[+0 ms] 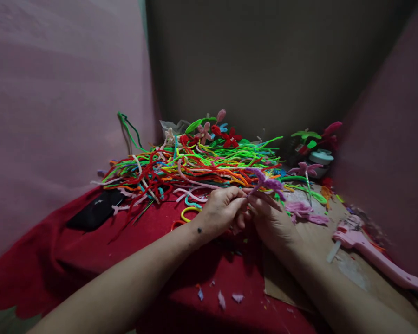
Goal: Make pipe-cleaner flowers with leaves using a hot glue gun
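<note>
Left hand: fingertips pinched on the stem end of a purple pipe-cleaner flower.
Right hand: fingers curled just under the flower, against the left hand; whether they clamp it, I cannot tell.
Table: red cloth with scalloped edge, cardboard at right.
Walls: pinkish at both sides, dark grey back wall.
Pile: multicoloured pipe cleaners behind the hands.
Cardboard side: pink glue gun.
In the way: left hand and wrist partly cover a yellow ring handle.
Black phone: pale mark, too small to read.
</note>
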{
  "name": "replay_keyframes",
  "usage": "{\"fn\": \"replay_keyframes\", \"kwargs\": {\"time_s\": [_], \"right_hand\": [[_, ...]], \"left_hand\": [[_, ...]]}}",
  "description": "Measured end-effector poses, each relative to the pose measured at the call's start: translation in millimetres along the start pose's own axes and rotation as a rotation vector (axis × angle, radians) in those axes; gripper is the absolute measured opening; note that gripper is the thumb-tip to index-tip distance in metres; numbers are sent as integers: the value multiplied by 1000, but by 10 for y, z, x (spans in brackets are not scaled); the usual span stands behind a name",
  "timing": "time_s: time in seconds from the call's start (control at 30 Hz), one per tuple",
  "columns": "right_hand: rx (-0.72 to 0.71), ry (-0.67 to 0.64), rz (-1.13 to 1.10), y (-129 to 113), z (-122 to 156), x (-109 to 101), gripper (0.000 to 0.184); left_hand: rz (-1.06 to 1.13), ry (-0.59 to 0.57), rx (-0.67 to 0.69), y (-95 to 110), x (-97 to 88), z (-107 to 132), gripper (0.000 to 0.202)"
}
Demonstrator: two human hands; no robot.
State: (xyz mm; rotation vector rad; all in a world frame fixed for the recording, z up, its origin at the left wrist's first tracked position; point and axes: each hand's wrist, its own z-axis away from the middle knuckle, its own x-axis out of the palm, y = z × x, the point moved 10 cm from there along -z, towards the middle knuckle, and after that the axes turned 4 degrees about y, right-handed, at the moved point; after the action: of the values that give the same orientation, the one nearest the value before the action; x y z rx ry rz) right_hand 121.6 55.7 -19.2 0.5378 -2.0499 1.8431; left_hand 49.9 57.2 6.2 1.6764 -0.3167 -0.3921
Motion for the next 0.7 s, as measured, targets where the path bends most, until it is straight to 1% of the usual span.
{"fn": "replay_keyframes", "kwargs": {"time_s": [0.13, 0.23, 0.33, 0.43, 0.57, 0.63, 0.7], "right_hand": [[-17, 3, 7, -8, -6, -36, 17], [-1, -3, -17, 5, -14, -35, 16], [16, -34, -40, 11, -11, 14, 15], [-12, -20, -39, -17, -7, 19, 10], [-50, 53, -29, -35, -5, -53, 9], [-59, 105, -7, -29, -7, -120, 10], [-64, 133, 16, -20, -11, -167, 11]], "left_hand": [[108, -67, -38, 0, 58, 10, 15], [217, -133, -51, -21, 91, 8, 14], [235, -155, -54, -35, 89, -1, 17], [183, -116, -54, -27, 71, -18, 16], [51, -6, -31, -34, 8, -56, 11], [-65, 66, 31, -22, -59, -73, 9], [-203, 142, 148, 40, -130, -68, 3]]}}
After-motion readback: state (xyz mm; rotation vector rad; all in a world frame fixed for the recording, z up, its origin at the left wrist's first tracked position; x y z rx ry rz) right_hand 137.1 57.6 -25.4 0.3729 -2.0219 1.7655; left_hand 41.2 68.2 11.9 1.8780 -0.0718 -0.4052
